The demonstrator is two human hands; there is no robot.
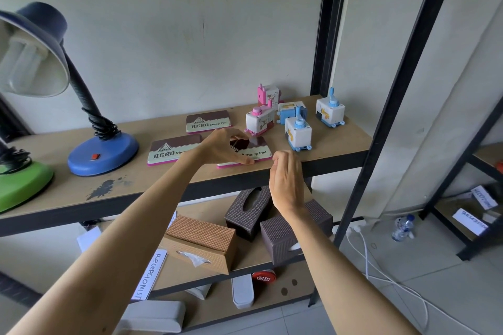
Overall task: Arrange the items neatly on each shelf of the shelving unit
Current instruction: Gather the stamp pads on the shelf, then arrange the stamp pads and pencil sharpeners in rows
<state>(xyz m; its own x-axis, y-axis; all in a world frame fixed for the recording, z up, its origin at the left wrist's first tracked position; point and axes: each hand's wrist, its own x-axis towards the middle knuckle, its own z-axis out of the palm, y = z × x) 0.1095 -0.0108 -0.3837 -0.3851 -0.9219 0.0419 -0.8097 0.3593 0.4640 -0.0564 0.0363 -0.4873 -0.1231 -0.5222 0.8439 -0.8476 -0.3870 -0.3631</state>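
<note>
i'm working the top shelf [190,182], a brown board in a black metal frame, and the step in hand is squaring up the stamp pads. my left hand [226,148] is curled over the flat maroon-and-cream stamp pad tin with the pink base [254,151] that sits at the front edge of the shelf, right of middle; the thumb presses its front edge and the fingers arch over its top, so i read it as a grip on the tin. my right hand [287,179] hangs just in front of the shelf edge, beside the tin's right end, fingers straight and close together, holding nothing.

two more tins of the same kind lie on the shelf: one [170,151] just left of the gripped one, one [208,122] behind, nearer the wall. they sit at slightly different angles, so the row is not yet tidy. the small pink and blue crank pencil sharpeners [298,130] cluster toward the right back corner, loosely placed. the blue-based desk lamp [103,156] stands toward the left end.

next, i judge, the gripped tin wants sliding or lifting into line with its neighbour, edges parallel to the shelf front, perhaps stacked. the right hand could steady the far end. care is needed not to nudge the nearest sharpener.
</note>
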